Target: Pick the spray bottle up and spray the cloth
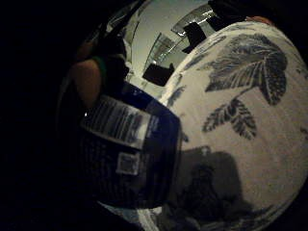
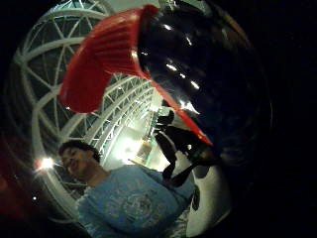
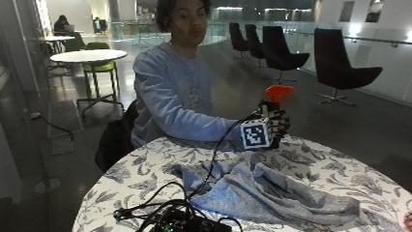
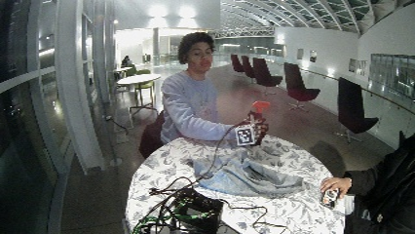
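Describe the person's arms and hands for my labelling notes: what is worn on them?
The right hand wears a black glove. Both arms are in the long sleeves of a light blue sweatshirt. The other hand is hidden in these views.

Round table point(image 3: 334, 174) w/ leaf-print cover. Black device point(image 3: 183, 223) + tangled cables at its near edge. Black chairs point(image 3: 341, 65) in bkgd, white table point(image 3: 87, 56) w/ green chair point(image 3: 100, 67).

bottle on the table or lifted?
Lifted: the gloved right hand grips the spray bottle above the table, red head up; the cloth lies below.
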`<state>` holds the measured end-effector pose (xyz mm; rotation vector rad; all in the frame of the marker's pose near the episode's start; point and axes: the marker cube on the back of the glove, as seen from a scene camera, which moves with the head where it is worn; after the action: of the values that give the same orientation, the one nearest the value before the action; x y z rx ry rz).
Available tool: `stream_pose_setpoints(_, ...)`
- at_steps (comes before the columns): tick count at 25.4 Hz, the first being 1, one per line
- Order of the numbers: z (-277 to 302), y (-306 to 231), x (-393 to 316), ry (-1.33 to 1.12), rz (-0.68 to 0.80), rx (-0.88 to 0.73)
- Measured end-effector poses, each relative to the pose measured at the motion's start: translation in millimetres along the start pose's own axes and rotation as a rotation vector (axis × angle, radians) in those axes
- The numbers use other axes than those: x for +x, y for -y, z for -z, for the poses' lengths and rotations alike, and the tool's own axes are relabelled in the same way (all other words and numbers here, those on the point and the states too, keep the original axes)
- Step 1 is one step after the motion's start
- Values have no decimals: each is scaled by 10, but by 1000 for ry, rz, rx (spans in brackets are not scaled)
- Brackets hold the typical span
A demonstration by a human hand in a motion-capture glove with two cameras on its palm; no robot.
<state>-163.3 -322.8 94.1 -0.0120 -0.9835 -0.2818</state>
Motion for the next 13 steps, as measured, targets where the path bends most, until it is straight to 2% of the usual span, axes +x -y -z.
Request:
stream_pose_setpoints(8,87,-100,-9,-36,-39,34)
stream_pose_setpoints(13,467,-365,-307,-139,-25,65)
